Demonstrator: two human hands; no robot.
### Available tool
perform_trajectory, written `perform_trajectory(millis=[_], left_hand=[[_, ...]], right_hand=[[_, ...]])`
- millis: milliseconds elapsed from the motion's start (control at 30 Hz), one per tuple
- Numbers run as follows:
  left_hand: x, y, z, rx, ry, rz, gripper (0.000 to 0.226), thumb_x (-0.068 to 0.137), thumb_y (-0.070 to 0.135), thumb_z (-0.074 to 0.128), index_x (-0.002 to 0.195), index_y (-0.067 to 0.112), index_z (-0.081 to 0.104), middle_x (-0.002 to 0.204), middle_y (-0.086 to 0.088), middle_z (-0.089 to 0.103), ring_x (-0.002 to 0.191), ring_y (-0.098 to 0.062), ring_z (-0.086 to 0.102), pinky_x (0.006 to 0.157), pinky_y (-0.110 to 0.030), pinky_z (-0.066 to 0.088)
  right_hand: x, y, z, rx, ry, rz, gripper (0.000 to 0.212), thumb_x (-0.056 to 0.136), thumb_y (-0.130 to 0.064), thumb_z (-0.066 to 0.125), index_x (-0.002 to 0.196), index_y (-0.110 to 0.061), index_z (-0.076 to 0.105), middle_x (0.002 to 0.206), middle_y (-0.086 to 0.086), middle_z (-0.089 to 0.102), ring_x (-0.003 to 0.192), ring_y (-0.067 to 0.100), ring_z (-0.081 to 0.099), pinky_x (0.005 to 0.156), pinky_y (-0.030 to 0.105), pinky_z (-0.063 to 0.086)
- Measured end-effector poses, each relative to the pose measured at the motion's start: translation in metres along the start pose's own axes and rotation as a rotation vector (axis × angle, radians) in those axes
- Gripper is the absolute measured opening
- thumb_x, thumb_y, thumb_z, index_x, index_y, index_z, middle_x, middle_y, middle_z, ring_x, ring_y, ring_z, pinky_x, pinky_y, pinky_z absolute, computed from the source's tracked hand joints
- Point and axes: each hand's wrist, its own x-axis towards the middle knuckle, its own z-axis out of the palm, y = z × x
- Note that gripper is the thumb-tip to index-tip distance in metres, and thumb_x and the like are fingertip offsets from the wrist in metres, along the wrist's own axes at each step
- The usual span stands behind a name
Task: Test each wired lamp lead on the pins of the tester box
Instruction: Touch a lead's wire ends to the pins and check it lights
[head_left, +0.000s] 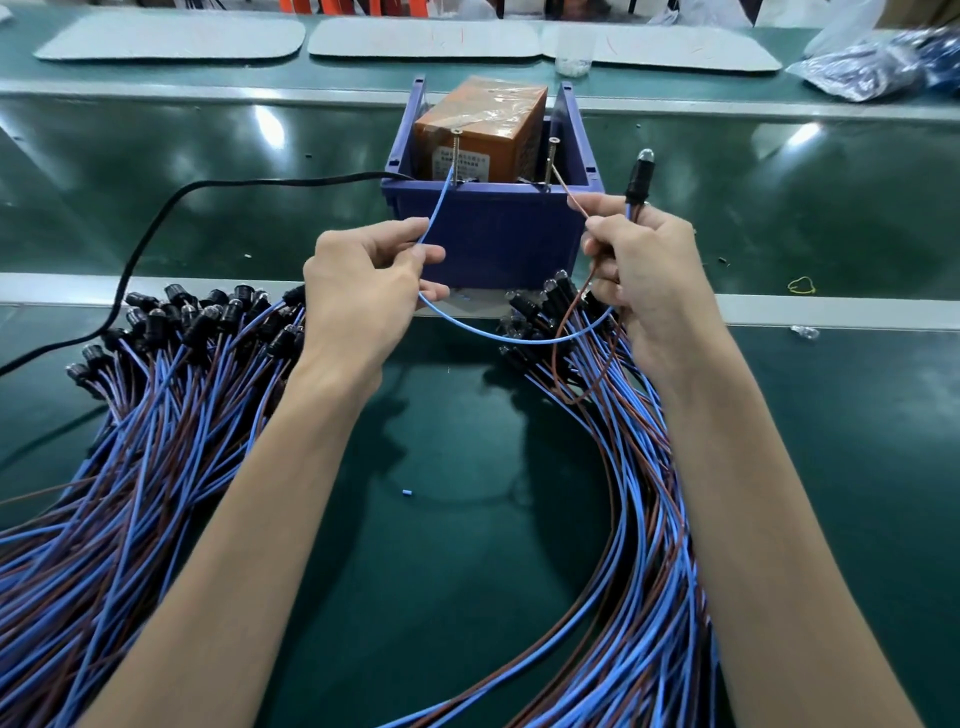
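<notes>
Far left: pile of leads (156, 395) on the green bench (467, 441), lamp heads toward the box. Next, left hand (363, 280): thumb and forefinger pinch the blue wire (439, 208); other fingers curled under, tips hidden. Wire end at left pin (456, 156); contact not resolvable. Centre: tester box (493, 234), just beyond both hands. Then right hand (641, 260): fingertips pinch the brown wire (570, 195), which runs to right pin (550, 161); lamp (638, 179) upright in the same grip. Forearms reach forward, converging on the box.

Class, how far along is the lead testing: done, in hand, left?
Done: unclear; either the left pile or right pile may be tested. In hand: left hand holds blue wire at left pin, right hand brown wire at right pin. Left: the other pile.
</notes>
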Motion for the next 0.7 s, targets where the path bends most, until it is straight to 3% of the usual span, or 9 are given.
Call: perform_trajectory(millis=[300,700], left_hand=[[-0.0023,0.0028,0.0009,0.018,-0.018,-0.007,0.025,0.092,0.003,0.054,0.106,0.015,0.071,0.084,0.004,0.072,0.047,-0.004,0.06,0.065,-0.02,0.053],[-0.007,0.0098,0.002,0.009,-0.038,-0.003,0.025,0.091,0.001,0.054,0.097,0.02,0.07,0.082,0.004,0.072,0.045,-0.003,0.06,0.06,-0.016,0.05]], right_hand=[[0.0017,0.0007,-0.0004,0.0,-0.005,-0.013,0.029,0.092,0.001,0.044,0.086,-0.016,0.067,0.056,-0.005,0.043,0.037,0.002,0.027,0.036,0.013,0.022],[0.0007,-0.0004,-0.0007,-0.003,-0.017,-0.016,0.028,0.091,0.002,0.044,0.088,-0.011,0.069,0.051,-0.008,0.042,0.037,0.003,0.025,0.036,0.013,0.02]])
